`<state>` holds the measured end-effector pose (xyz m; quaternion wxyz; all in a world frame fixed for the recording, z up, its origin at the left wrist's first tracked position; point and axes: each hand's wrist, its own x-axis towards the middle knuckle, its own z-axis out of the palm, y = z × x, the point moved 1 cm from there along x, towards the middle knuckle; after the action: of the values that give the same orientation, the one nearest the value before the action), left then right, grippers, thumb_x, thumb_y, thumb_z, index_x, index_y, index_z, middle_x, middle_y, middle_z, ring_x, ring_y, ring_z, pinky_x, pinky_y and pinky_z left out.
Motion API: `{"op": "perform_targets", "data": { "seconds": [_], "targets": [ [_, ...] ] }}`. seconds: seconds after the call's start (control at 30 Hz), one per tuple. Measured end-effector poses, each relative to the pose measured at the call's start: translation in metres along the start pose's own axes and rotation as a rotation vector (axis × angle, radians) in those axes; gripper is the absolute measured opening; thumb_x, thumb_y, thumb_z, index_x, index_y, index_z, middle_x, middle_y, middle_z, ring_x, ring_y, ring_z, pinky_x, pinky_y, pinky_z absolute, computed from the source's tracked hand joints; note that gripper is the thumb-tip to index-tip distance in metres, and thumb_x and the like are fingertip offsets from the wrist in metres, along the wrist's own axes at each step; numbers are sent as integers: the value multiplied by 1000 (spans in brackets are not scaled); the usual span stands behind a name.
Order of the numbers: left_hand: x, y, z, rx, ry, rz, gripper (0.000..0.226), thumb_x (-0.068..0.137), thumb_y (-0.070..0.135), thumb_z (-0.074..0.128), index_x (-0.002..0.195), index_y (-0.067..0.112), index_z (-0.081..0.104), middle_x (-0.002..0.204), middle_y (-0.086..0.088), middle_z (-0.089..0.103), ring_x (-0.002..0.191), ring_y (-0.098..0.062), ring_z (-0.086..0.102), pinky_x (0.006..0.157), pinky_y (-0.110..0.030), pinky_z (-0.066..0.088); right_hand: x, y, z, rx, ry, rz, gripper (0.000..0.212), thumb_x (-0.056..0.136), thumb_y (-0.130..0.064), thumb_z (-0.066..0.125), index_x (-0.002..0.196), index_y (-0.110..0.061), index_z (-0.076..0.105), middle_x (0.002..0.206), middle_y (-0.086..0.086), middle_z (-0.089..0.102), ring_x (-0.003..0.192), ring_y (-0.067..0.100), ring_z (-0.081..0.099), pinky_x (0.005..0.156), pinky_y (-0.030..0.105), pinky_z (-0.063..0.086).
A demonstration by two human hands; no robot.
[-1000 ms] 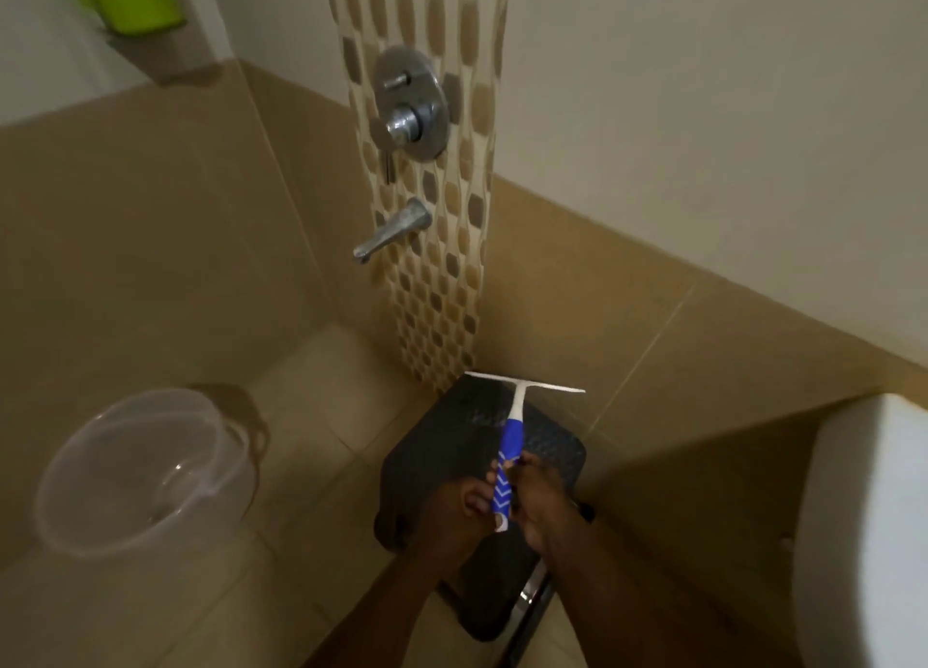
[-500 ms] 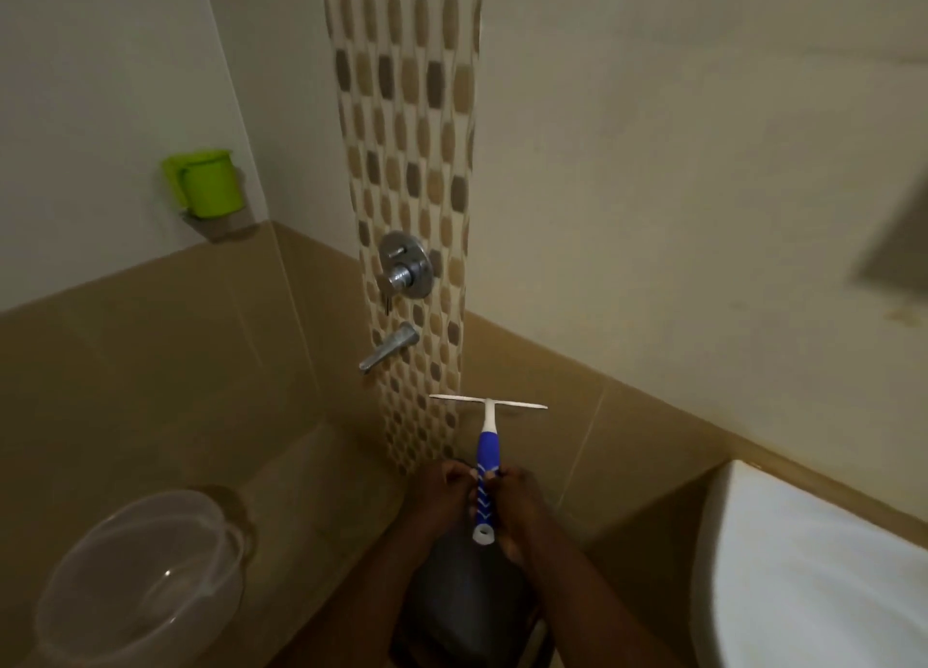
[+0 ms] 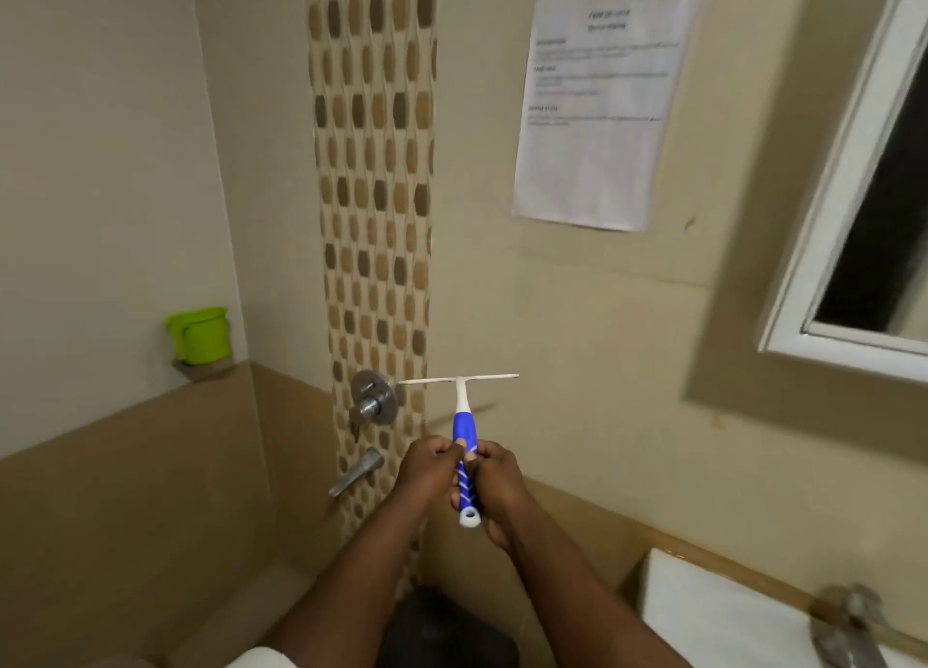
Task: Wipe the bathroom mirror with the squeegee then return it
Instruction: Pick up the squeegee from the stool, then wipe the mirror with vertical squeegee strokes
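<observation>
A squeegee [image 3: 463, 416] with a blue-and-white handle and a thin white blade stands upright in front of me, blade level at the top. My left hand [image 3: 431, 471] grips the handle from the left and my right hand [image 3: 494, 481] grips it from the right. The mirror [image 3: 884, 225] in its white frame hangs on the wall at the far right, well apart from the blade and partly cut off by the frame edge.
A printed sheet [image 3: 600, 105] is stuck to the wall left of the mirror. A mosaic tile strip carries a shower valve [image 3: 374, 397] and spout [image 3: 357, 471]. A green mug [image 3: 200, 335] sits on a corner ledge. White sink [image 3: 743, 617] with tap [image 3: 848, 622] lower right; dark stool [image 3: 452, 632] below.
My view has swung up and to the right, bringing the mirror and printed sheet into sight. Both hands have lifted the squeegee from above the stool to chest height.
</observation>
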<state>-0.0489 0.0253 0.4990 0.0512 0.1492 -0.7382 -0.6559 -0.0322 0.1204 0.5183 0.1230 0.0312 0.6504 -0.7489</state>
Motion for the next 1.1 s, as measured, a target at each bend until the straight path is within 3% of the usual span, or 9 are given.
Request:
{"op": "perform_targets", "data": {
  "seconds": [0.2,0.4,0.5,0.67,0.87,0.97,1.1],
  "targets": [
    [-20,67,7,-33,-46,149,20,88,17,57,69,11,58,53,-3,54,36,-10,47,47,-24,43,-31,-54,-8,-28,36,-136,26,96,-7,36,112,7,51,83,19,53,51,19,48,48,28,42],
    [-63,136,27,-73,-74,354,14,89,19,58,86,6,63,75,-6,64,61,-14,59,43,-18,45,-69,-111,-32,-35,64,-305,25,96,-12,35,110,-1,51,83,16,58,56,19,51,48,27,41],
    [-87,169,41,-61,-86,451,15,89,20,58,86,6,62,67,-4,60,52,-13,54,38,-18,40,-89,-138,-47,-35,86,-393,24,96,-13,33,107,-3,52,73,12,57,48,16,50,47,25,38],
    [-125,221,74,-82,-160,586,18,89,18,57,87,1,62,57,-2,52,40,-16,46,44,-26,39,-123,-184,-80,-51,139,-539,23,95,-12,31,88,-16,52,68,9,53,41,13,45,39,20,33],
    [-171,273,121,-107,-207,739,20,90,21,58,92,2,63,58,-1,53,43,-17,48,49,-30,42,-161,-231,-132,-55,168,-699,21,98,-18,34,110,-16,51,60,7,51,41,13,46,42,26,36],
    [-197,296,151,-101,-246,808,20,90,22,58,96,4,64,68,-6,60,41,-18,49,45,-28,42,-180,-253,-167,-48,189,-780,22,99,-16,34,114,-14,50,62,9,53,39,12,48,38,23,40],
    [-215,317,177,-69,-253,892,21,91,21,56,105,8,65,77,-4,62,54,-12,52,52,-26,42,-199,-273,-195,-48,229,-837,21,99,-14,34,114,-11,48,62,10,54,38,13,49,35,23,42]
  ]
}}
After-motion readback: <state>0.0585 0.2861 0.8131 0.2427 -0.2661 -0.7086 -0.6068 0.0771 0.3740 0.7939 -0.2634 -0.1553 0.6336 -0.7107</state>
